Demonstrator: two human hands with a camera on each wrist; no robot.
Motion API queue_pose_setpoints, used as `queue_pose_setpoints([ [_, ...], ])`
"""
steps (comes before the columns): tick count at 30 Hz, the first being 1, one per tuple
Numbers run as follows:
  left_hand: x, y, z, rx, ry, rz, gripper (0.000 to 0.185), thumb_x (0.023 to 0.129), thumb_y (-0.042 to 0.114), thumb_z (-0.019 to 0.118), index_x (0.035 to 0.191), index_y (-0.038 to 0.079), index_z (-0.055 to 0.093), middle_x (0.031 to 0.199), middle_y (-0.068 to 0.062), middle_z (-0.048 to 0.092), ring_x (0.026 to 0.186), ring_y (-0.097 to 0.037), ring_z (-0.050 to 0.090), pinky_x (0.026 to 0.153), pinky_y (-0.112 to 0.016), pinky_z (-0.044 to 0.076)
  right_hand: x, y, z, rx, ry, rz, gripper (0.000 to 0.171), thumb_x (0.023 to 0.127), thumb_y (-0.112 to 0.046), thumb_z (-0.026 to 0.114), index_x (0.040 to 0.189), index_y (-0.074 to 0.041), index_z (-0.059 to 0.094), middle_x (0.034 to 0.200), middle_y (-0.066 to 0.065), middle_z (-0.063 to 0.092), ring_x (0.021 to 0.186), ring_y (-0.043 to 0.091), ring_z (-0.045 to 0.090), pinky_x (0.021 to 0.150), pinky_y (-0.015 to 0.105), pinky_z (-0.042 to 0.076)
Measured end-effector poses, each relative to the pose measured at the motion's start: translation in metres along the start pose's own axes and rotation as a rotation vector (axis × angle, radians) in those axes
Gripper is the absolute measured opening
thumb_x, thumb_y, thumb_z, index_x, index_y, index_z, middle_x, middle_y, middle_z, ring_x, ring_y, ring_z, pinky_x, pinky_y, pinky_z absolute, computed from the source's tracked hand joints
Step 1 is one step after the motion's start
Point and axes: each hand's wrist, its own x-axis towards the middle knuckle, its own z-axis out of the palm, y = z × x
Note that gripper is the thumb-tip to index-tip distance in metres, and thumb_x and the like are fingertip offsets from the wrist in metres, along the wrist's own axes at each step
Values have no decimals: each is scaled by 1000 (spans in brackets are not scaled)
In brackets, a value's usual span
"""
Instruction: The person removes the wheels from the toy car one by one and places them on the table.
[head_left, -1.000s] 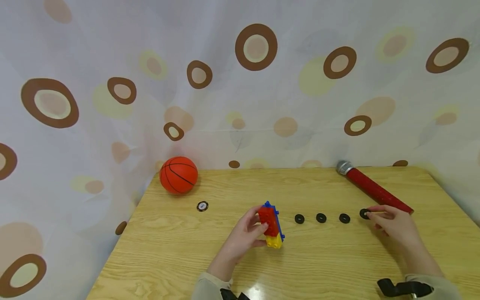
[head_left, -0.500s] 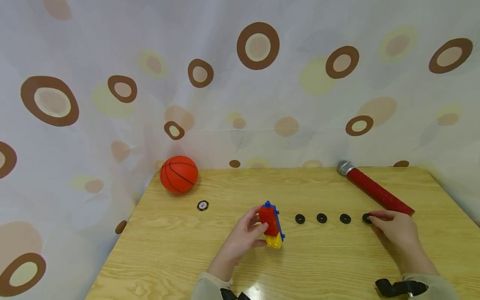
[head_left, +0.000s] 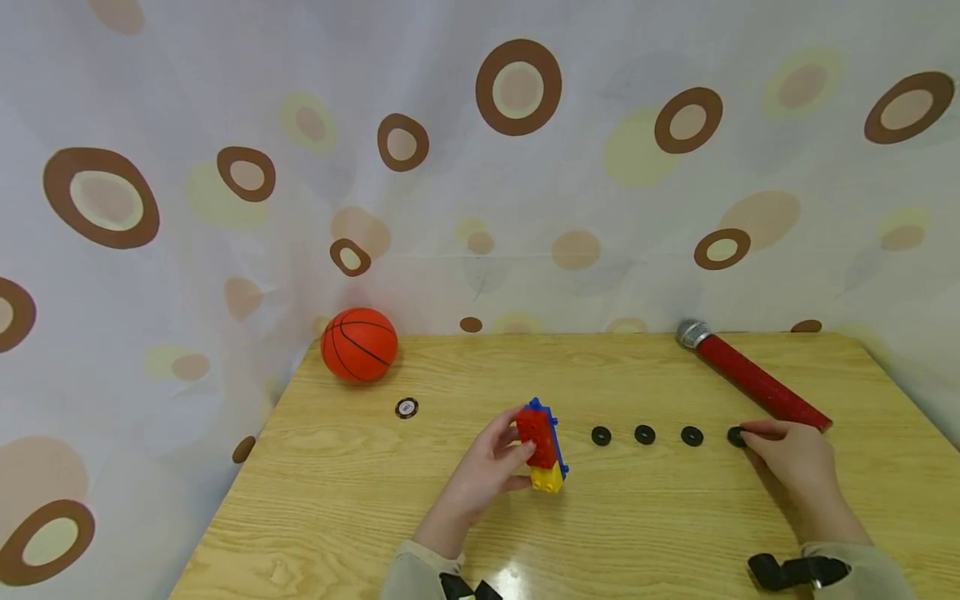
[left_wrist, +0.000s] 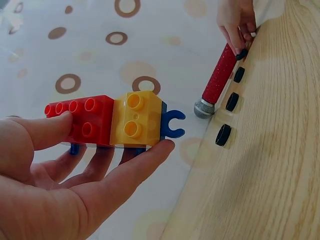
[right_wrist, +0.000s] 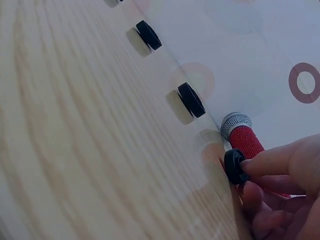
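Observation:
My left hand (head_left: 480,475) holds a toy vehicle body (head_left: 538,442) above the table, thumb on one side and fingers beneath. In the left wrist view its red block (left_wrist: 100,117) and yellow block (left_wrist: 137,117) sit on a blue base, with a blue hook (left_wrist: 174,124) at one end. Far to the right, my right hand (head_left: 798,462) pinches a small black toy wheel (right_wrist: 233,167) between thumb and fingers. Whether that wheel touches the tabletop I cannot tell. Three more black wheels lie in a row to its left, the middle one (head_left: 645,435) between two others.
Behind the right hand a red microphone (head_left: 757,379) with a silver head lies slantwise on the wooden table (head_left: 337,517). A small orange basketball (head_left: 359,345) sits at the back left. In front of it lies a round chip (head_left: 407,407). A patterned cloth (head_left: 420,67) hangs behind.
My right hand has brought its wheel slightly toward me and rightward, into line with the row. The left hand stays in place with the toy vehicle body.

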Motion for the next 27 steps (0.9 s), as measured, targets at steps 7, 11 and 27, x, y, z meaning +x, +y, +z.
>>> queue_pose_setpoints([
  [7, -1, 1, 1, 19, -2, -1, 54, 103, 11, 52, 154, 10, 33, 145, -23, 47, 123, -36, 57, 90, -53, 56, 2, -1, 0, -47, -4, -40, 36, 95, -24, 64, 114, 6, 69, 69, 2, 71, 85, 29, 61, 74, 38, 41],
  [11, -3, 1, 1, 16, -5, -2, 55, 103, 11, 51, 155, 12, 32, 147, -23, 45, 126, -37, 54, 91, -54, 55, 1, -2, 1, -46, -6, -40, 41, 97, -28, 61, 117, 7, 67, 66, 0, 69, 70, 14, 57, 71, 32, 40],
  [27, 1, 0, -4, 47, 12, 4, 49, 103, 15, 53, 150, 7, 39, 145, -20, 50, 123, -33, 57, 94, -49, 55, -20, -28, -6, 24, 90, -240, 43, 98, -30, 61, 131, -2, 60, 106, 21, 69, 63, -4, 61, 51, 24, 42],
])
